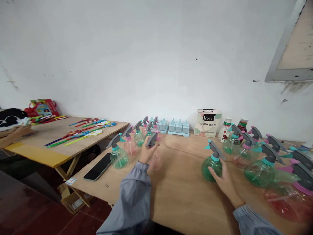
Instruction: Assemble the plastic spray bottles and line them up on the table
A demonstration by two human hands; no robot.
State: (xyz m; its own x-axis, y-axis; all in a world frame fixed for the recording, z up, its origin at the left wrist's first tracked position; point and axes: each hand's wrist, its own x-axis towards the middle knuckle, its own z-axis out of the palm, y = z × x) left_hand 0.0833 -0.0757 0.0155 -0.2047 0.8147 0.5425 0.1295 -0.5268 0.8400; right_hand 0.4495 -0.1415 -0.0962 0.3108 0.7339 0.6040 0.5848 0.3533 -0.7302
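While the left hand (pixel 146 152) curls its fingers round the pink bottle (pixel 156 161) near its head, front-left of the paper bag (pixel 207 123), the right hand (pixel 224 181) clasps the green bottle (pixel 208 164) in front of the bag; light grips best keep both upright.

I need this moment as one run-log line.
left hand: holding pink spray bottle by head; right hand: holding green spray bottle; phone: screen dark
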